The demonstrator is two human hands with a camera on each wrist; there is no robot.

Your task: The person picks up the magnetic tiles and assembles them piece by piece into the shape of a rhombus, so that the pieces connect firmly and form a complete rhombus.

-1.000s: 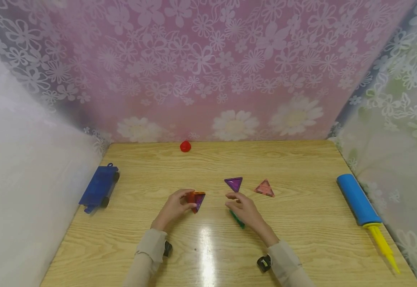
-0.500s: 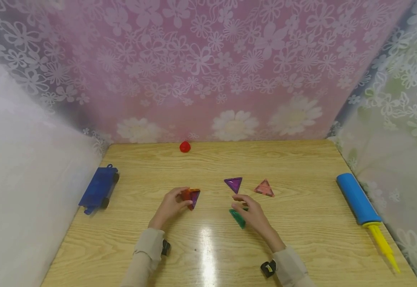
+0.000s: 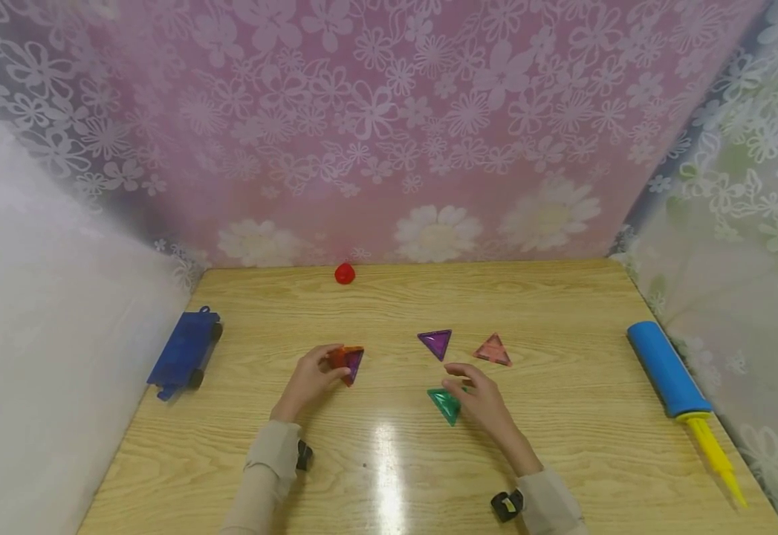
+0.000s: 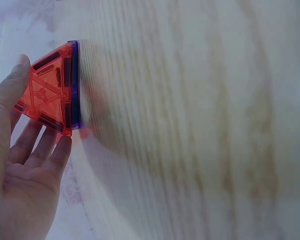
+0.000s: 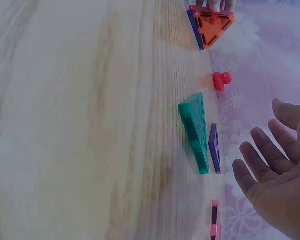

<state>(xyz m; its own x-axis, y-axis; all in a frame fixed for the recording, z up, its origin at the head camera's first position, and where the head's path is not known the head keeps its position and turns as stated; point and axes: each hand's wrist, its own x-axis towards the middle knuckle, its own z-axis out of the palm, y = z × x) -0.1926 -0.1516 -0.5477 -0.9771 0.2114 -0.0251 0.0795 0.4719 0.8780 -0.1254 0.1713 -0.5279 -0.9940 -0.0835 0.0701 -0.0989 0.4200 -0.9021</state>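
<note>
My left hand grips a small built form of triangular magnetic tiles between thumb and fingers. In the left wrist view a see-through orange-red tile stands tilted, joined to a purple tile at the table surface. My right hand hovers with relaxed fingers beside a green triangular magnetic tile and overlaps its edge in the head view. The right wrist view has nothing between those fingers. A loose purple triangular tile lies just beyond, and a pink one to its right.
A small red toy sits at the table's back edge. On the left is a blue wheeled toy base. A blue and yellow hand pump lies along the right side. Patterned cloth hangs behind the wooden table.
My left hand has shifted left and slightly away with the joined tiles. My right hand has drawn back to the right, uncovering more of the green tile, which now lies flatter.
</note>
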